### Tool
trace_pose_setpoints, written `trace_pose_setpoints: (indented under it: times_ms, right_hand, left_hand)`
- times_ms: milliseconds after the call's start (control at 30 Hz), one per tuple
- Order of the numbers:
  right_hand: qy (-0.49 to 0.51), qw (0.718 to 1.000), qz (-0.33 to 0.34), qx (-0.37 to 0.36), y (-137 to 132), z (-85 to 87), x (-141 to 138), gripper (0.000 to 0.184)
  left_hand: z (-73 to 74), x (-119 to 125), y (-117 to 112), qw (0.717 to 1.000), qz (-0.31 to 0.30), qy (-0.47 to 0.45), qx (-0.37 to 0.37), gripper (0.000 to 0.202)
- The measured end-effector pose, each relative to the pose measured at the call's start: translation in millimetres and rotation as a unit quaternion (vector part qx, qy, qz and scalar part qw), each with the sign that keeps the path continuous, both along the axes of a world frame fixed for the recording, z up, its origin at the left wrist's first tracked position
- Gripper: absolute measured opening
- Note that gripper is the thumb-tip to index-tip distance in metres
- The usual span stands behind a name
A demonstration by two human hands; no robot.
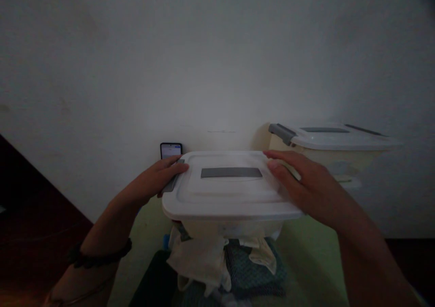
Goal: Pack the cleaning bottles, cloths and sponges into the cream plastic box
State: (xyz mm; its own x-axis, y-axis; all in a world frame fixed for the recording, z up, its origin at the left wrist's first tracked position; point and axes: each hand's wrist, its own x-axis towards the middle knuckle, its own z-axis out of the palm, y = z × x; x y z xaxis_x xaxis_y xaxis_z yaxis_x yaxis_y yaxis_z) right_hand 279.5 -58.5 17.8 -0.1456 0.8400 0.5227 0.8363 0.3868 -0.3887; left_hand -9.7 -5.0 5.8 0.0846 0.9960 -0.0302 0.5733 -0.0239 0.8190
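Note:
A storage box with a white lid (231, 194) is right in front of me, and a grey handle strip lies across the middle of its lid. My left hand (170, 173) grips the box's left side at the grey latch (173, 183), with the thumb on top of the lid. At the right edge, my right hand (299, 180) has its thumb on the lid and its fingers over the side, hiding any latch there. Below the box's front, white cloth (200, 259) and blue-green knitted fabric (249, 268) lie in a heap.
A second storage box (326, 139) with a white lid and grey latches stands against the wall at the right. Behind the near box's left corner, a phone (171, 150) with its screen lit leans on the wall. The green surface (309, 252) lies under the boxes.

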Motion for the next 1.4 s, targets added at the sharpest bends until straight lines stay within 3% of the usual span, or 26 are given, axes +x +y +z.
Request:
trace_pose_setpoints:
  times_ms: [133, 400, 567, 800, 1000, 1233, 1400]
  right_hand:
    - [-0.017, 0.992, 0.083, -0.088, 5.4, -6.6, 0.8, 0.05]
    - [-0.029, 0.992, 0.065, -0.102, 12.3, -10.4, 9.3, 0.05]
    - [-0.026, 0.993, 0.055, -0.104, 11.8, -11.0, 8.4, 0.052]
    - [-0.012, 0.993, 0.064, -0.096, 13.0, -9.2, 6.7, 0.052]
    - [-0.012, 0.994, 0.055, -0.096, 13.1, -8.7, 5.9, 0.053]
    - [0.01, 0.995, 0.059, -0.083, 14.7, -11.1, 7.1, 0.047]
    - [-0.009, 0.995, 0.054, -0.083, 14.2, -10.3, 6.5, 0.048]
  left_hand:
    - [-1.1, 0.9, 0.0, 0.999, -0.002, 0.027, 0.029, 0.047]
    - [-8.3, 3.0, 2.4, 0.999, -0.033, 0.002, 0.032, 0.045]
    - [-5.1, 5.2, 1.5, 0.998, -0.041, 0.032, 0.043, 0.045]
    - [7.5, 0.1, -3.4, 0.975, -0.013, 0.2, 0.094, 0.072]
    - [14.3, 3.6, -15.5, 0.926, -0.001, 0.339, 0.166, 0.06]
    - [13.2, 5.0, -14.0, 0.908, -0.006, 0.382, 0.174, 0.054]
    - [15.6, 6.4, -15.5, 0.909, -0.01, 0.382, 0.168, 0.056]
